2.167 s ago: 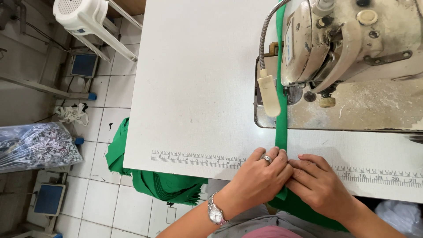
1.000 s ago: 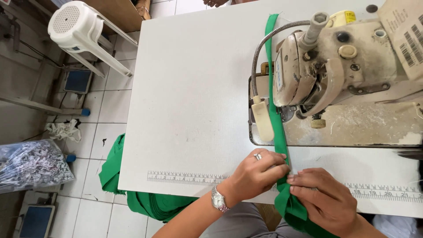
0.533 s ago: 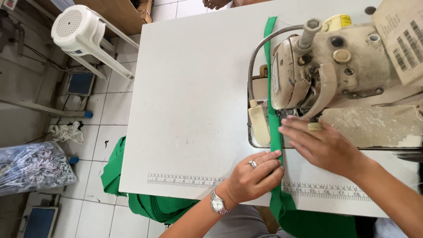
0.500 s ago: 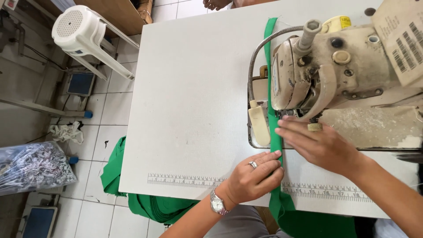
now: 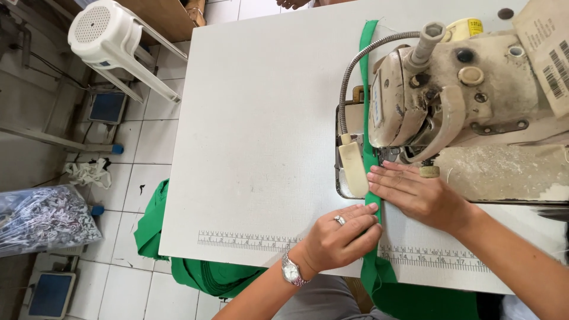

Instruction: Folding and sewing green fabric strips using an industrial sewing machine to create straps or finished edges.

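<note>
While long green fabric strip (image 5: pixel 370 160) runs under beige metal sewing machine (image 5: pixel 438 101), your left hand (image 5: pixel 341 240) presses it flat, fingers together; right hand (image 5: pixel 418 192), spread, flattens strip near needle.

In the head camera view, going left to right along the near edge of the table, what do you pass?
Green cloth pile hanging off the edge → wristwatch → left hand → green fabric strip → right hand.
</note>
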